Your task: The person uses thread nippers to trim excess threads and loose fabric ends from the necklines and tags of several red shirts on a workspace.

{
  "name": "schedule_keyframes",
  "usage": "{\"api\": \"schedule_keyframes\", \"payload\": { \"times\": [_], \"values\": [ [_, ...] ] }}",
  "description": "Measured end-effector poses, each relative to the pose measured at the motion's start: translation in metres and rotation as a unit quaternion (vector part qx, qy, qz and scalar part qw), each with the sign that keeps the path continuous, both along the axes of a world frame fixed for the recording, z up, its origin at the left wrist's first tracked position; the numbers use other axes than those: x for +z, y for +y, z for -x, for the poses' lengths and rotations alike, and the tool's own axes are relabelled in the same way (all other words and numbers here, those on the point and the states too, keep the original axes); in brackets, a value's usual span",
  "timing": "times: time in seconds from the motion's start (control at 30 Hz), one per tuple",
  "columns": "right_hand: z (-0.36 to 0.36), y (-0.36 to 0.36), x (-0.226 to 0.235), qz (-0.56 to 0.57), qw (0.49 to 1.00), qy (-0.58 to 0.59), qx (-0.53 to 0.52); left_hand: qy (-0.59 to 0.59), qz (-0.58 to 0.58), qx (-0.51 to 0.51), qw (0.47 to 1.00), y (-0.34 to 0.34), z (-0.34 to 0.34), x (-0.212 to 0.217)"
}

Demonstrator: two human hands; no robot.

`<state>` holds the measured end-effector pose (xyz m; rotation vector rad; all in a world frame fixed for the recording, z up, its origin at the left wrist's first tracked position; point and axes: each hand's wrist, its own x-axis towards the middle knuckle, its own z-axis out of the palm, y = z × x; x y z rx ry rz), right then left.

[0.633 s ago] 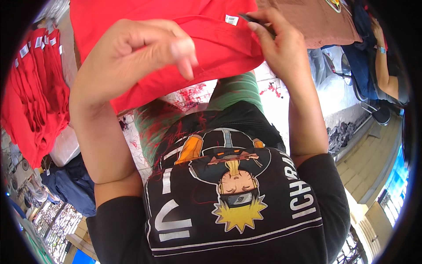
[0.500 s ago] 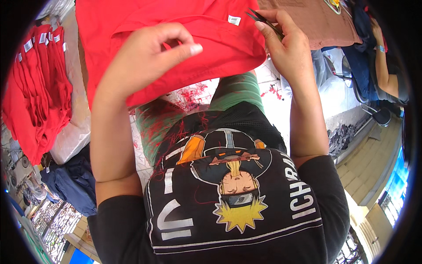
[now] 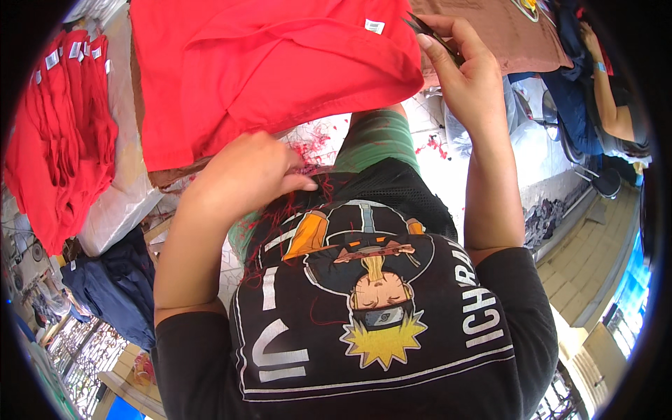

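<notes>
My right hand (image 3: 470, 70) is closed on a pair of dark thread snips (image 3: 428, 31), their pointed blades aimed up and left, just by the right edge of a red garment (image 3: 280, 77). That garment is spread over a surface in front of me, with folds across it and a small white label (image 3: 374, 26) near its top right. Over my lap, below the garment's near edge, hovers my left hand (image 3: 248, 171). Its thumb stands apart from the curled fingers, which are partly hidden, and I see nothing between them. Loose red threads (image 3: 308, 150) lie near those fingers.
Labelled red garments (image 3: 63, 140) hang in a bunch at the left, above dark blue cloth (image 3: 115, 287). Brown cloth (image 3: 511, 42) covers the surface at upper right. Another person's arm (image 3: 605, 91) reaches in at the far right, near a dark stool (image 3: 605, 183).
My left hand has come down from above the red garment to over my lap, its thumb and fingers parting. The snips in my right hand have shifted slightly right and down.
</notes>
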<state>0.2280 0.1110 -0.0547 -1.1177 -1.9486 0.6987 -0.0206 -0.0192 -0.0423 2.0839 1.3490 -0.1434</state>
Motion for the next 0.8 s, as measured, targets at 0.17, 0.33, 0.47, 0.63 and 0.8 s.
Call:
{"api": "schedule_keyframes", "payload": {
  "times": [0.17, 0.33, 0.47, 0.63, 0.8],
  "values": [
    [0.009, -0.027, 0.000, 0.105, 0.969, -0.145, 0.173, 0.061, 0.054, 0.095, 0.992, -0.015, 0.000, 0.031],
    [0.005, -0.036, -0.013, 0.091, 0.799, -0.457, 0.381, -0.036, 0.028, 0.116, 0.992, -0.006, 0.000, 0.033],
    [-0.014, 0.002, 0.034, 0.089, 0.847, -0.417, 0.317, -0.057, -0.267, 0.037, 0.961, -0.005, -0.006, 0.030],
    [-0.040, 0.059, 0.069, -0.004, 0.890, -0.379, 0.254, -0.134, -0.177, 0.078, 0.972, 0.017, -0.004, 0.030],
    [-0.057, 0.080, 0.052, 0.044, 0.949, -0.271, 0.153, -0.215, -0.262, 0.153, 0.928, 0.034, -0.023, 0.016]
  ]
}}
